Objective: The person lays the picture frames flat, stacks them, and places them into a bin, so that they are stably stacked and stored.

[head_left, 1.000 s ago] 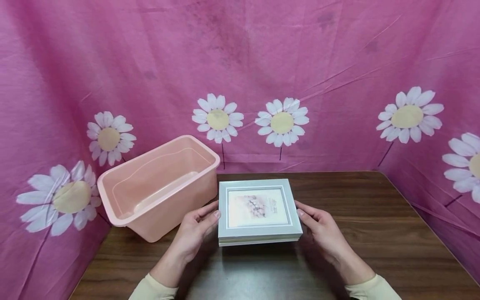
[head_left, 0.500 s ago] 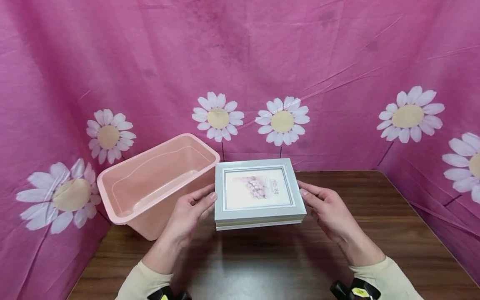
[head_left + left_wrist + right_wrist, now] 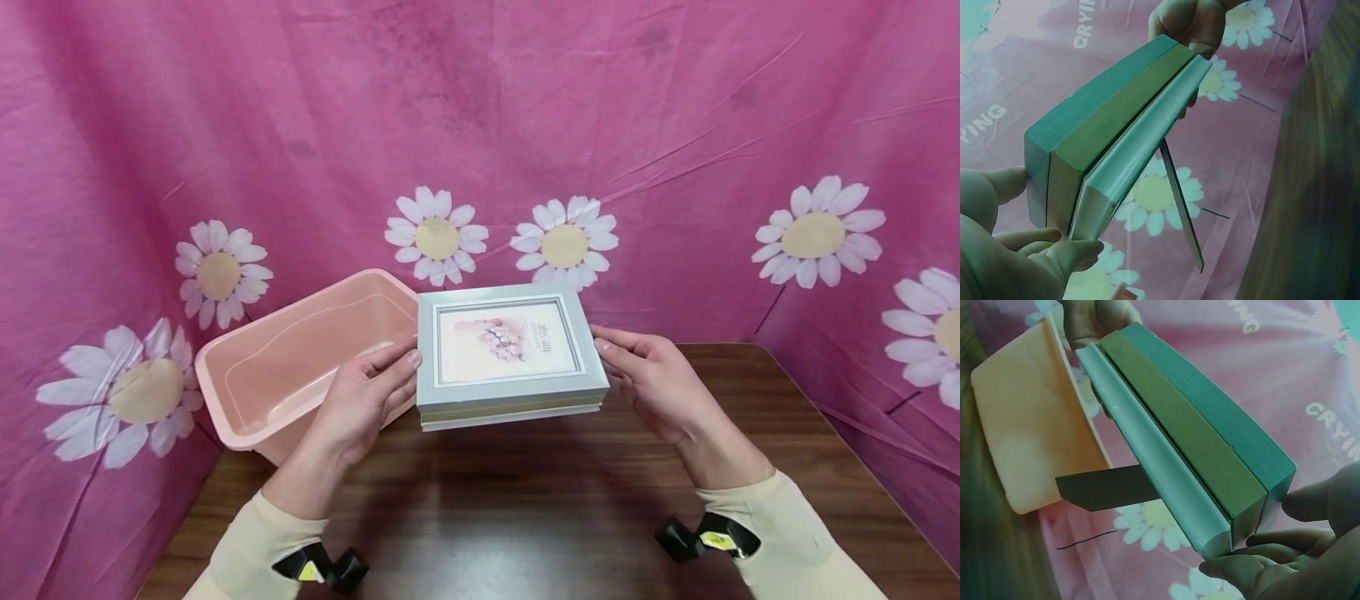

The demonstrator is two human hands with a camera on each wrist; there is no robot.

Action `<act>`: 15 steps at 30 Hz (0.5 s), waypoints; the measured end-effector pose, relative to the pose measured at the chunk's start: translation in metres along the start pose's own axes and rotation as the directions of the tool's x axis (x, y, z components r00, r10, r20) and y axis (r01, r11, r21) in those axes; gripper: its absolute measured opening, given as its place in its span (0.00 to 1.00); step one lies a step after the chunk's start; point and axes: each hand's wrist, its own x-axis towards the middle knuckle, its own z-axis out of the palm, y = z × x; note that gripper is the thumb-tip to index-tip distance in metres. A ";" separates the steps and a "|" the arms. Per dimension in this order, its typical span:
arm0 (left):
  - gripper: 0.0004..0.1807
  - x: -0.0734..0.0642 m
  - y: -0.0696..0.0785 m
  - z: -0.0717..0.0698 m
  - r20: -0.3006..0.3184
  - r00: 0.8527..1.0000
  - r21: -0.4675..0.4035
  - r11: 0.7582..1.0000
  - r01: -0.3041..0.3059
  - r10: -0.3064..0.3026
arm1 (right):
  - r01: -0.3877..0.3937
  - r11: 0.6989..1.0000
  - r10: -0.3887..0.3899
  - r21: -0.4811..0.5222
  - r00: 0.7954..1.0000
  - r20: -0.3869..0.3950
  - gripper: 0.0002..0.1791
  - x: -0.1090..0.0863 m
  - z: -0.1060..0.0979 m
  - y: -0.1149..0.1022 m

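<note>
A stack of three picture frames is held level above the table between both hands. On top lies a grey picture frame [image 3: 506, 342] with a floral print. Under it sits a yellowish picture frame [image 3: 1125, 109], and lowest is a white picture frame [image 3: 1147, 128]. A support leg [image 3: 1182, 206] hangs out from the back of the white one. My left hand [image 3: 363, 404] grips the left end, thumb near the top and fingers below. At the opposite end my right hand [image 3: 660, 387] grips the stack likewise, as the right wrist view confirms.
A pink plastic bin [image 3: 307, 350] stands at the back left of the wooden table [image 3: 487, 525], partly covered by the left hand and the frames. Pink cloth [image 3: 675, 108] with daisies hangs behind and at both sides. Dark wrist cameras [image 3: 345, 571] sit on the sleeves.
Both hands have raised the stack of picture frames off the table, moving it up, away and slightly left. It now overlaps the bin's right end in the head view.
</note>
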 end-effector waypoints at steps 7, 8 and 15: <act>0.30 -0.006 0.020 -0.003 -0.011 0.999 0.003 0.999 -0.043 0.043 | 0.004 1.000 -0.004 0.005 1.000 0.021 0.30 0.010 0.006 -0.020; 0.30 -0.007 0.022 -0.004 -0.015 0.999 0.003 0.999 -0.046 0.047 | 0.005 1.000 -0.005 0.009 1.000 0.027 0.30 0.011 0.007 -0.023; 0.32 -0.012 0.040 -0.012 -0.017 0.997 0.025 0.997 -0.071 0.071 | 0.028 0.999 -0.030 0.022 0.998 0.056 0.30 0.022 0.016 -0.041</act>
